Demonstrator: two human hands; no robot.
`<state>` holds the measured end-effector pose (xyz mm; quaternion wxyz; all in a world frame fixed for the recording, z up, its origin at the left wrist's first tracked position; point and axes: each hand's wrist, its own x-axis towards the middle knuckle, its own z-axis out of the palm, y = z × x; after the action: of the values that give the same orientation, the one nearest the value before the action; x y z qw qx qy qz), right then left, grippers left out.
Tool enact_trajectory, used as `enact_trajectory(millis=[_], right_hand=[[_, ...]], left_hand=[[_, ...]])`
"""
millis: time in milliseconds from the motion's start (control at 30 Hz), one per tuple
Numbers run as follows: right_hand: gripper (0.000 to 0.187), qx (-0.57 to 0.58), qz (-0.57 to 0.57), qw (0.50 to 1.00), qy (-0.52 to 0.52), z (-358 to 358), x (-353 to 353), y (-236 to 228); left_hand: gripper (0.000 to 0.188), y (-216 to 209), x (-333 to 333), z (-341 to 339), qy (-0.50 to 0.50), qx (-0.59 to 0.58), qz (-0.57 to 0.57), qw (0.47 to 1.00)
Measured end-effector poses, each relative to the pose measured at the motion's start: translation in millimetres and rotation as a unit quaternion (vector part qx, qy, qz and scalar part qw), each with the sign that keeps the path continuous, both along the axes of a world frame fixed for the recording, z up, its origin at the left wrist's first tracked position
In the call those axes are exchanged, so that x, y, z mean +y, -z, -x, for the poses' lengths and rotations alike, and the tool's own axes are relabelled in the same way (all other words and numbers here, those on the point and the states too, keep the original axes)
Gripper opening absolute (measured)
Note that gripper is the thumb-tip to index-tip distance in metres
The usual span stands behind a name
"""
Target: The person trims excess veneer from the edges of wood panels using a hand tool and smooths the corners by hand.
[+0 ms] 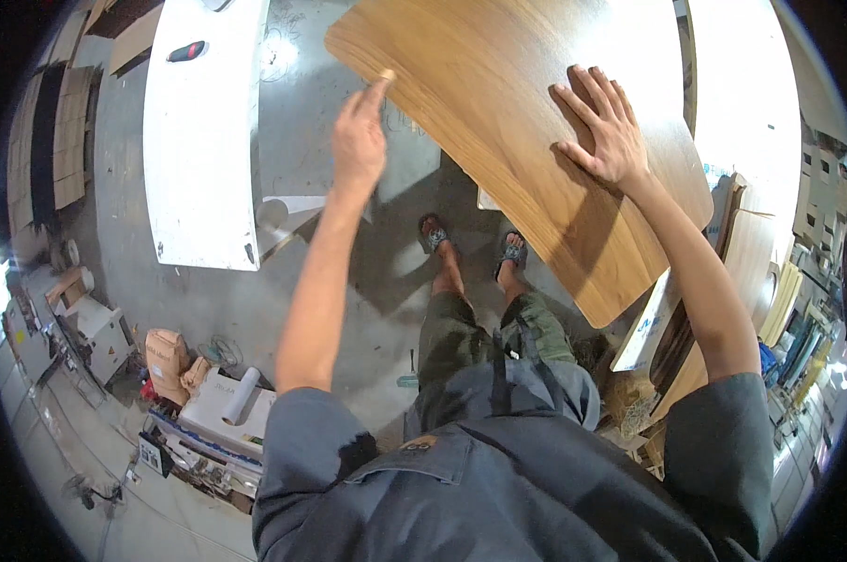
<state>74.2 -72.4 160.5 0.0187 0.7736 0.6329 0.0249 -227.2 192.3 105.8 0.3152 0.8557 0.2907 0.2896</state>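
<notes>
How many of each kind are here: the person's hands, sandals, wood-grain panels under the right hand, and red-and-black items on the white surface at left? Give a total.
Hands: 2 (left hand, right hand)
Sandals: 2 (left sandal, right sandal)
Wood-grain panel: 1
Red-and-black item on the white surface: 1
Total: 6

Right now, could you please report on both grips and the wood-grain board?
Left grip at edge of board; right grip spread on top; white panel apart, left.
</notes>
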Motion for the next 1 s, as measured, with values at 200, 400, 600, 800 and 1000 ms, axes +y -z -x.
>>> enact_trajectory(millis=[200,400,600,800,1000], right_hand=[[0.082,0.004,-0.024,0.997,0.069,24.8,-9.5,9.7],[0.083,0.008,-0.008,0.994,0.113,53.3,-4.3,7.5],[0.077,0.037,-0.042,0.992,0.114,70.7,-4.9,15.1],[0.069,0.023,-0.074,0.99,0.118,59.9,-7.9,10.9],[0.077,0.058,-0.101,0.988,0.098,56.7,-4.6,-8.8]], left_hand=[[0.044,-13.5,-103.3,14.2,0.127,0.004,0.032,0.991],[0.027,-3.0,39.9,-0.8,-0.157,-0.036,-0.021,0.987],[0.046,5.7,66.2,-6.9,-0.075,0.022,-0.088,0.993],[0.056,-4.2,-118.3,-0.4,-0.02,0.022,-0.074,0.997],[0.063,-24.7,-254.0,7.6,-0.047,0.092,0.028,0.994]])
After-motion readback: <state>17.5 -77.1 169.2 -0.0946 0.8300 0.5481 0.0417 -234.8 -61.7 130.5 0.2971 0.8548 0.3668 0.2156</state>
